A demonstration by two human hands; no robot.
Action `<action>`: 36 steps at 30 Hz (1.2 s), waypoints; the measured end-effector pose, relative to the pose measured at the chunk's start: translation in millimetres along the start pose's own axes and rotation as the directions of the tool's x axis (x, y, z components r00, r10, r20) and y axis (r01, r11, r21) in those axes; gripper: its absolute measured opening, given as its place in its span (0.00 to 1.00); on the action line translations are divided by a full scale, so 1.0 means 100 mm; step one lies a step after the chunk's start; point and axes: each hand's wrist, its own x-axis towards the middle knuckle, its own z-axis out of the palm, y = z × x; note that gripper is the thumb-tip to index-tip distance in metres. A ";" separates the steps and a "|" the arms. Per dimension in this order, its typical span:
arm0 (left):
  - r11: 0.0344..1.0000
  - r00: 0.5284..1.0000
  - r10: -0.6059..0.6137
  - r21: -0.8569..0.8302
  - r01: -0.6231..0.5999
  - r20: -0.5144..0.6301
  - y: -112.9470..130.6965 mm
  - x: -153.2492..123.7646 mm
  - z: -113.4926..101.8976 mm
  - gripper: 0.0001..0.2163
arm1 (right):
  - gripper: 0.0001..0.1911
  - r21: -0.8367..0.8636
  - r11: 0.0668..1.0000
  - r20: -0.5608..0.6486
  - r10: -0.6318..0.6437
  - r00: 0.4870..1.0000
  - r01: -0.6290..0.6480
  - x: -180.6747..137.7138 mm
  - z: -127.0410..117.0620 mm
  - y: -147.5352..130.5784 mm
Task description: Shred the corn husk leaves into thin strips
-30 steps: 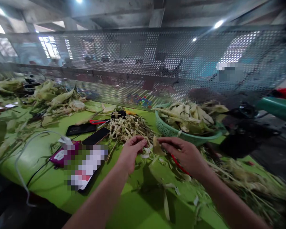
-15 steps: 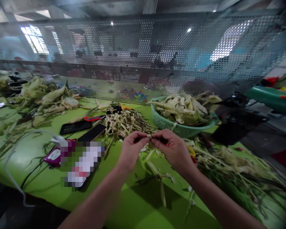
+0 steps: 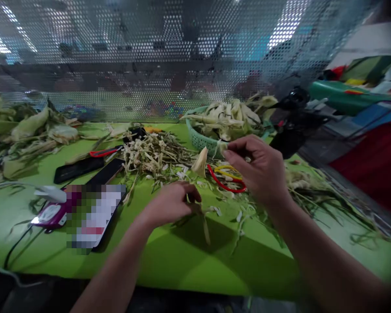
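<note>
My left hand point(image 3: 172, 202) is low over the green table point(image 3: 182, 265), fingers closed round a thin green stalk with trailing strips point(image 3: 204, 219). My right hand point(image 3: 257, 167) is raised nearer the teal basket point(image 3: 200, 139), thumb and fingers pinched on a small pale leaf piece point(image 3: 222, 147). A pale yellowish petal-like piece point(image 3: 200, 161) shows between the hands, just above the table. Red and yellow loops point(image 3: 226, 178), like scissor handles, lie under the right hand. A heap of cut pale strips point(image 3: 151, 154) lies behind the left hand.
The basket is full of pale husks point(image 3: 230, 115). Two dark phones point(image 3: 78, 168) and a purple device point(image 3: 50, 215) with a white cable lie at left. More husks point(image 3: 32, 126) pile at the far left. Stalks point(image 3: 316, 193) litter the right. A perforated metal screen point(image 3: 150, 65) backs the table.
The hands, pinched together on one piece before, have parted: the left dropped to the table with the stalk, the right rose toward the basket. The view tilted down.
</note>
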 end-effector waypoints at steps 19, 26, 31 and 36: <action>0.808 0.974 -0.159 -0.588 0.036 -0.159 -0.01 0.10 0.04 0.11 | 0.10 0.338 0.875 0.380 0.209 0.901 -0.346 -0.01 -0.03 0.09; 0.799 0.964 -0.158 -0.602 -0.002 -0.213 0.02 0.08 0.02 0.13 | 0.08 0.250 0.912 0.533 0.151 0.833 -0.326 -0.07 0.02 0.01; 0.841 0.955 -0.055 -0.529 -0.113 -0.292 0.01 0.09 0.02 0.11 | 0.06 0.163 0.945 0.572 0.144 0.808 -0.284 -0.09 0.05 -0.03; 0.907 0.930 -0.004 -0.393 -0.152 -0.368 0.01 0.11 0.03 0.08 | 0.06 0.134 0.952 0.592 0.145 0.793 -0.275 -0.10 0.09 -0.01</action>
